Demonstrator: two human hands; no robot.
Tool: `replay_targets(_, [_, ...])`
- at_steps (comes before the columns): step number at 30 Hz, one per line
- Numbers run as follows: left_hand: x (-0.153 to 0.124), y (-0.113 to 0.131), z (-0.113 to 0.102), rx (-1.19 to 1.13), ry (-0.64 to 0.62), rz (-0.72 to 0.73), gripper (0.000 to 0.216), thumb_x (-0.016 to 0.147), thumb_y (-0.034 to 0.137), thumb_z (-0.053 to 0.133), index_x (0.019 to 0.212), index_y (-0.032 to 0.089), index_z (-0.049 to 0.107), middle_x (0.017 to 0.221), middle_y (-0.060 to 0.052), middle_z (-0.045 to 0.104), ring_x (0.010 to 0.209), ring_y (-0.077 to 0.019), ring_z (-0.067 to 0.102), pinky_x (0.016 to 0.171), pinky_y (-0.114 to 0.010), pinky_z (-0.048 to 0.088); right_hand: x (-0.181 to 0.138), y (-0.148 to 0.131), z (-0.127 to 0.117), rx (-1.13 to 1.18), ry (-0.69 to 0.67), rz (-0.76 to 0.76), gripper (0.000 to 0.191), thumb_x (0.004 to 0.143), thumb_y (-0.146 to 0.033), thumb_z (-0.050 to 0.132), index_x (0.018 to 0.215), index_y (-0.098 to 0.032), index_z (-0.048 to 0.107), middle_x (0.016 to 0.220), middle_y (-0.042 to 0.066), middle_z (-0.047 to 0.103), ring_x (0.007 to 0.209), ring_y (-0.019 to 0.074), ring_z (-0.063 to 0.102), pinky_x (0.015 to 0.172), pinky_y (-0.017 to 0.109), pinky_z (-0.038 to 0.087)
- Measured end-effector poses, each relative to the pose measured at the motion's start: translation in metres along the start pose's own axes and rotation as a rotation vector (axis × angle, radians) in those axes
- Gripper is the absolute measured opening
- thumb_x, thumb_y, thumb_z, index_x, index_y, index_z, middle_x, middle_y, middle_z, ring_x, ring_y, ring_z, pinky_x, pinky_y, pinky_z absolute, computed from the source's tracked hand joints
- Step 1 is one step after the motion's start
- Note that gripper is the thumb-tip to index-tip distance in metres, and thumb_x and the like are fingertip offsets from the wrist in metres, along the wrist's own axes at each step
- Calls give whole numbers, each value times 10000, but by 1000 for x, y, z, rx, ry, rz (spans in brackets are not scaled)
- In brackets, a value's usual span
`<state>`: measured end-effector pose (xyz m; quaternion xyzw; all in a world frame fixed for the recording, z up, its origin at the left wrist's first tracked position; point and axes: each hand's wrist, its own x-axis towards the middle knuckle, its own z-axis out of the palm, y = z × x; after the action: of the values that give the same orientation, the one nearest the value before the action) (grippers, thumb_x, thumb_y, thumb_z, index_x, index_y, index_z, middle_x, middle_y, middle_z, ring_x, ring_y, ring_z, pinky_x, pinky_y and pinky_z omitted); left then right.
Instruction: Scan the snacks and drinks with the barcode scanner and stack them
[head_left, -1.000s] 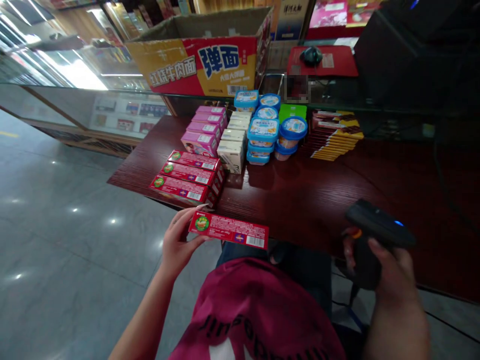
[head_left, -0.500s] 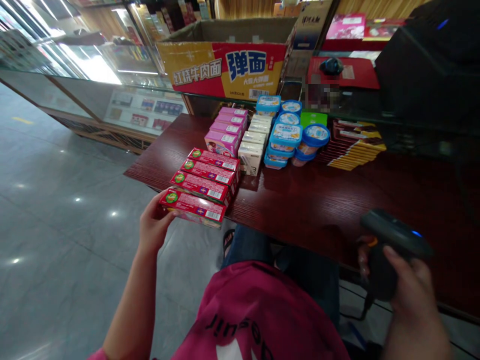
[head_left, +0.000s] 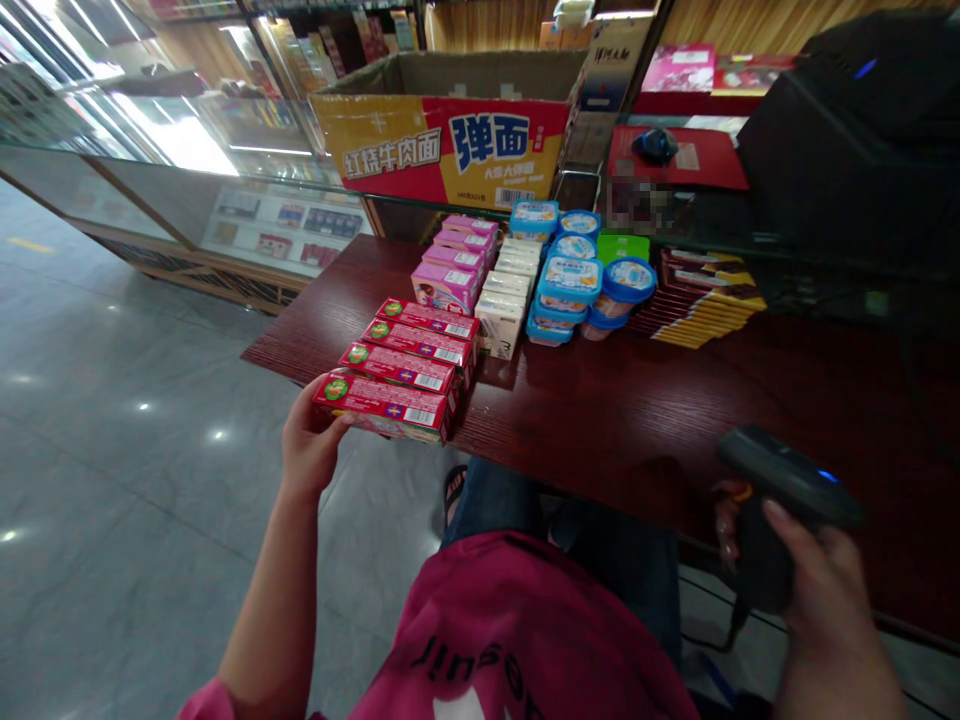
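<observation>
My left hand grips the left end of the nearest red box, thumb on its near side. That box lies at the table's front edge, in line with several matching red boxes behind it. In my right hand is a black barcode scanner, held by its handle over the table's front edge, with a blue light showing on top. Behind the red boxes stand pink boxes, cream boxes and blue-lidded tubs.
Brown and yellow packets lie fanned out on the dark wooden table, right of the tubs. A large open carton stands on the glass counter behind. At the right are a mouse and a dark monitor. The scanner's cable hangs below.
The nearest red box, in my left hand, has shifted slightly back and closer to the row. My right hand holds the scanner almost where it was. The view has tilted a little.
</observation>
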<state>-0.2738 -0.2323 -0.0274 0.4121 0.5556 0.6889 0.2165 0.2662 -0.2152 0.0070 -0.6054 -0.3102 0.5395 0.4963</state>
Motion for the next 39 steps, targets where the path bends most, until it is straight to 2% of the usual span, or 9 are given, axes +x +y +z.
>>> replay_targets(12, [-16,-5,5,50,16,40,704,664,441,1020,1289,273,743,1269,-60,751,1132,-213,723,969,-284,600,-4,-5,8,4,84,32,543,454,-504,1032,834,-192,800,605,51,709,413,195,597,333,270,492])
replay_targets(17, [-2,-7,5,59,-19,65,690,651,445,1023,1269,277,765,1237,-58,758,1104,-210,723,949,-283,602,0,-1,2,-11,41,37,530,513,-473,1024,910,-202,800,660,61,733,479,205,636,367,259,518])
replay_targets(21, [13,-12,9,54,-2,103,630,691,473,996,1241,266,768,1224,-57,750,1155,-224,714,1000,-305,581,-1,-2,2,-23,38,24,528,496,-475,1024,881,-202,789,623,51,723,424,204,620,350,274,517])
replay_targets(24, [10,-13,16,109,39,125,632,761,511,942,1297,264,716,1315,-84,718,1226,-246,692,1008,-326,576,-4,-3,5,-27,42,-26,504,514,-482,1019,865,-203,788,590,39,712,387,195,603,342,271,509])
replay_targets(28, [-15,-7,32,226,123,265,848,855,472,877,1569,357,437,1604,-122,520,1401,-259,596,1089,-380,551,-4,-4,6,-24,45,-8,529,493,-480,1035,873,-199,796,597,49,725,384,200,608,343,280,520])
replay_targets(31, [-43,-2,49,319,148,425,650,971,435,756,1532,388,430,1687,-101,387,1556,-280,453,1209,-481,477,-5,-5,9,-21,70,-7,541,466,-482,1035,857,-198,793,594,49,723,378,198,603,326,274,507])
replay_targets(33, [-60,1,62,373,87,463,553,1029,498,656,1524,370,446,1712,-105,341,1645,-309,317,1280,-552,388,-6,-7,12,-29,75,-22,528,475,-479,1028,857,-199,794,590,47,719,385,197,606,323,263,502])
replay_targets(37, [-77,6,81,492,-59,432,1058,887,805,665,1713,321,214,1830,-156,55,1707,-408,-14,1351,-659,139,-8,-8,13,-43,57,-22,495,504,-473,1021,850,-205,789,582,39,712,385,194,602,332,264,507])
replay_targets(39, [-78,5,85,581,-87,424,1219,846,760,757,1750,322,66,1840,-151,-64,1694,-405,-128,1355,-662,26,-6,-7,11,-37,39,1,503,507,-473,1022,864,-204,791,603,45,721,396,202,610,338,277,516])
